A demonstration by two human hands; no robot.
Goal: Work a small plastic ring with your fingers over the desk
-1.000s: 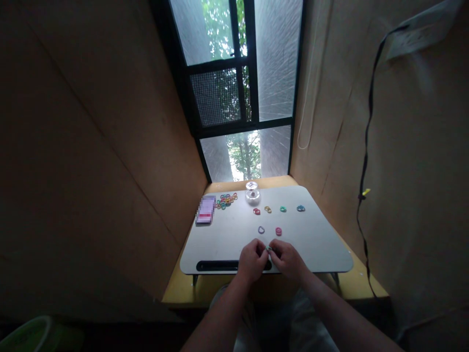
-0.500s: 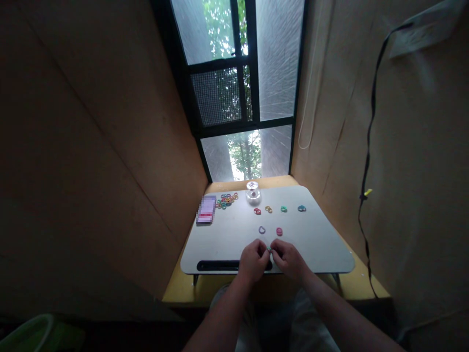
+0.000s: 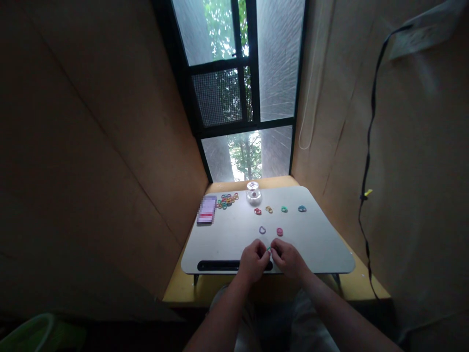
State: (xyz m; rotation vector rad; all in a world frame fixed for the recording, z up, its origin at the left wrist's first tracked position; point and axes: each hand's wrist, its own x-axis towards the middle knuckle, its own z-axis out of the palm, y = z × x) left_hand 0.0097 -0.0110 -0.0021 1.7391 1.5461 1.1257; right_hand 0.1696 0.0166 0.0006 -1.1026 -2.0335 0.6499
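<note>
Above the near edge of the white lap table (image 3: 227,244), my left hand (image 3: 253,259) and my right hand (image 3: 288,258) meet at the fingertips. Both pinch a small green ring (image 3: 268,249), mostly covered by the fingers. Just beyond them lie a purple ring (image 3: 262,230) and pink rings (image 3: 280,231). Farther back sit red rings (image 3: 258,211), yellow rings (image 3: 269,209), green rings (image 3: 284,209) and blue rings (image 3: 302,209) in a row. A mixed pile of colored rings (image 3: 227,200) is at the back left.
A clear container (image 3: 253,195) stands at the table's back edge. A phone (image 3: 207,210) lies at the left, and a black slot (image 3: 218,265) runs along the near edge. A black cable (image 3: 373,98) hangs down the right wall. A green basin (image 3: 44,332) is at lower left.
A little more of the green ring shows between my fingertips. Both hands stay in nearly the same place.
</note>
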